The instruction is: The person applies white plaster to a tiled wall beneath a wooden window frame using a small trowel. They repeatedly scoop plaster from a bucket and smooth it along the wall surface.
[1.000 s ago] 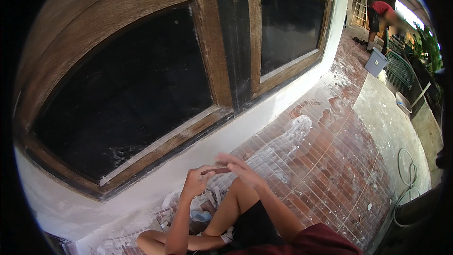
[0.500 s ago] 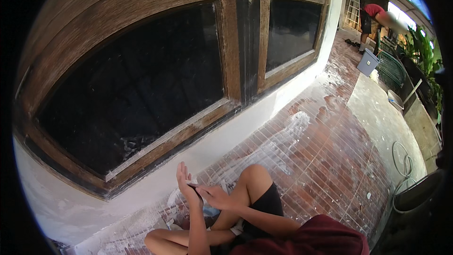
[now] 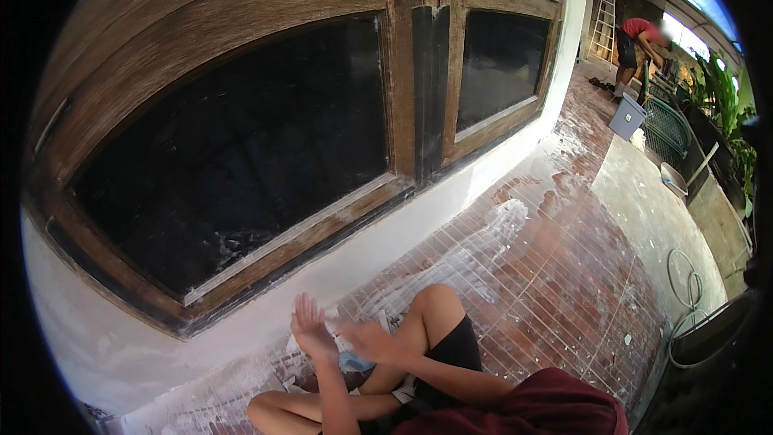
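My left hand [image 3: 312,330] is raised in front of my crossed legs, palm turned up and fingers stretched out, with nothing seen in it. Close on its right is my right hand [image 3: 369,341], smeared by motion; its fingers point toward the left palm, and whether they hold anything does not show. A small light-blue item [image 3: 354,361] lies beneath the hands, its kind unclear. Beyond them runs the low white wall [image 3: 322,278] under a worn wooden window frame [image 3: 298,243] with dark glass [image 3: 250,145].
White dusty smears cover the reddish tiled floor [image 3: 555,274]. Farther right are a coiled hose [image 3: 684,278], a dustpan [image 3: 675,180] and a grey bin [image 3: 628,118]. Another person [image 3: 632,40] bends over near a ladder [image 3: 603,24] and green plants [image 3: 717,93].
My left palm has turned more upward. My right hand has drawn slightly away from the left wrist, where a thin dark object showed before. The other person has straightened a little.
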Motion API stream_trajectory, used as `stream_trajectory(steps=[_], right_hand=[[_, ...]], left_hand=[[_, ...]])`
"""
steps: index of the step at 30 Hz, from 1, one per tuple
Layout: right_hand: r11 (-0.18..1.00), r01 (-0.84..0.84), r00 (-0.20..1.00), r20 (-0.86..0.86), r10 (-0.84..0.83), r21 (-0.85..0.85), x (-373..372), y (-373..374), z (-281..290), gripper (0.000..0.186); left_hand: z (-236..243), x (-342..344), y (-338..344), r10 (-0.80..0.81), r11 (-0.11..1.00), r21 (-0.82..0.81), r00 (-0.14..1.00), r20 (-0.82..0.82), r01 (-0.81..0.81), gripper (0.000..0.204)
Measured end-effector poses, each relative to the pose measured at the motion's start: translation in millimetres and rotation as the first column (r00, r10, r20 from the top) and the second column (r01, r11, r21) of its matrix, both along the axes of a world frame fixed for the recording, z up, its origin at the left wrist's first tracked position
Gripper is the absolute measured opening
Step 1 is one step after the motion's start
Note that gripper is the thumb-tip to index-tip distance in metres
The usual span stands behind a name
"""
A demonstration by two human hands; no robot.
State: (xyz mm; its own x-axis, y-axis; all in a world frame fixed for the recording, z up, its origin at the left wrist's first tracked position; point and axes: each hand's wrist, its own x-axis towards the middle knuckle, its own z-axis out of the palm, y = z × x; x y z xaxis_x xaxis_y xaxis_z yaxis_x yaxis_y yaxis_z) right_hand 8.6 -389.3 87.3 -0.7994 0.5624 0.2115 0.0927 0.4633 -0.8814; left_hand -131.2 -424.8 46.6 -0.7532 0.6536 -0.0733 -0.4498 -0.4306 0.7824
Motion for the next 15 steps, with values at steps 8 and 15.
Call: stream_trajectory(steps=[8,15], right_hand=[[0.965,-0.261,0.965,0.010,0.261,-0.004,-10,5,-28,0.029],[0.977,-0.212,0.976,-0.045,0.213,0.025,-3,5,-4,0.022]], left_hand=[[-7,8,-30,-0.124,0.992,0.048,0.982,0.143,0.119,0.062],[-16,12,-62,-0.333,0.931,0.248,0.902,0.273,0.268,0.067]])
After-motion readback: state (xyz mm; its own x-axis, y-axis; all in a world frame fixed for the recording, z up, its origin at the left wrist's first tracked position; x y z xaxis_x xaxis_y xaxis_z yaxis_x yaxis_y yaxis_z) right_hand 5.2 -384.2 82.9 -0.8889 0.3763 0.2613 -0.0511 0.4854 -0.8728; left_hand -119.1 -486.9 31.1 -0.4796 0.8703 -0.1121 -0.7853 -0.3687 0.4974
